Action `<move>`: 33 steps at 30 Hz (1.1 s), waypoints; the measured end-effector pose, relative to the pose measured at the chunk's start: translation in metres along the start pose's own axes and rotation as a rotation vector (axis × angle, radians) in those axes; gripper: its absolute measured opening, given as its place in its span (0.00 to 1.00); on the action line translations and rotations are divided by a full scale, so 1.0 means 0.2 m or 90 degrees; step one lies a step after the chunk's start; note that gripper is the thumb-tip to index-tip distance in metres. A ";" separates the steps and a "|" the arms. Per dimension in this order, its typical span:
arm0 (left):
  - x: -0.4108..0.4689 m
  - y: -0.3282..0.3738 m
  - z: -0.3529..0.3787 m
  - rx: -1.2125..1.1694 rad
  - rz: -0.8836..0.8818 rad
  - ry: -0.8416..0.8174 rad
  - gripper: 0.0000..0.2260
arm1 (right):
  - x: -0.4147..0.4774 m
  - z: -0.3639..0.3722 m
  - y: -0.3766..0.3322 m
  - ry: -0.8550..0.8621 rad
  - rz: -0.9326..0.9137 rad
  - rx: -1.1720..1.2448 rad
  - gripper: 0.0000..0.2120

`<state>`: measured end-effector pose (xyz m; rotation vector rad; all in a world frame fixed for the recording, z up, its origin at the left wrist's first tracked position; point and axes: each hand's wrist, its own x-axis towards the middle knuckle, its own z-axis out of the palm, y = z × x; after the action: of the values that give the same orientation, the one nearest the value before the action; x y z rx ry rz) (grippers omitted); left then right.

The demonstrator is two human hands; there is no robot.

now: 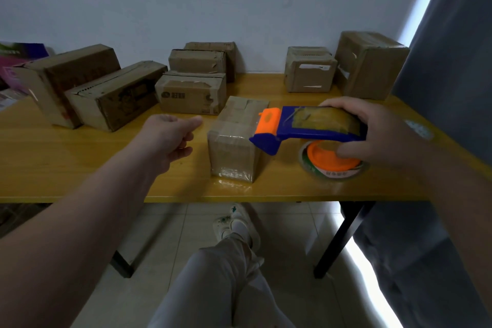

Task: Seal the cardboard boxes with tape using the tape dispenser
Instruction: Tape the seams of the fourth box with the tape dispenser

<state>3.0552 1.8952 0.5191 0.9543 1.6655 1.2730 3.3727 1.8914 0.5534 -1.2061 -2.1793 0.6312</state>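
R hand [372, 130] grips tape dispenser [306, 125], nose at taped box [231, 141] top right edge.
L hand [170, 138] hovers left of taped box, fingers loosely curled, holding nothing. Taped box sits near desk [80, 167] front edge, a wide gap from 2 long boxes [114, 93] to its left. 3 stacked boxes [191, 93] just behind it; at least 2 rear boxes [370, 64] back-right. 1 dispenser.

On the table [80, 167], the small box [231, 141] sits left of the tape dispenser [314, 125], other boxes [191, 93] behind
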 end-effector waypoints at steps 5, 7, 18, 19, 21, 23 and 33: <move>0.02 -0.02 0.01 0.007 -0.004 0.014 0.08 | 0.00 0.03 0.05 0.009 0.013 0.018 0.35; 0.03 -0.04 0.02 0.010 -0.010 0.011 0.09 | 0.00 0.05 0.07 0.001 0.011 0.026 0.35; 0.01 -0.09 0.03 -0.019 -0.129 -0.070 0.09 | -0.03 0.19 0.14 0.012 0.024 0.029 0.35; 0.01 -0.10 0.03 -0.019 -0.136 -0.083 0.09 | -0.03 0.19 0.15 0.013 0.024 0.025 0.36; 0.01 -0.11 0.01 -0.010 -0.147 -0.114 0.08 | -0.03 0.21 0.15 0.015 0.027 0.020 0.36; 0.01 -0.11 0.01 0.007 -0.153 -0.138 0.10 | -0.04 0.22 0.16 0.015 0.035 0.024 0.36; -0.02 -0.06 0.02 0.049 0.122 0.015 0.04 | -0.01 0.28 0.14 0.032 0.041 0.041 0.34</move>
<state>3.0604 1.8909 0.5078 1.1716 1.6830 1.3577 3.3532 1.8954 0.4940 -1.2494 -2.0692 0.6856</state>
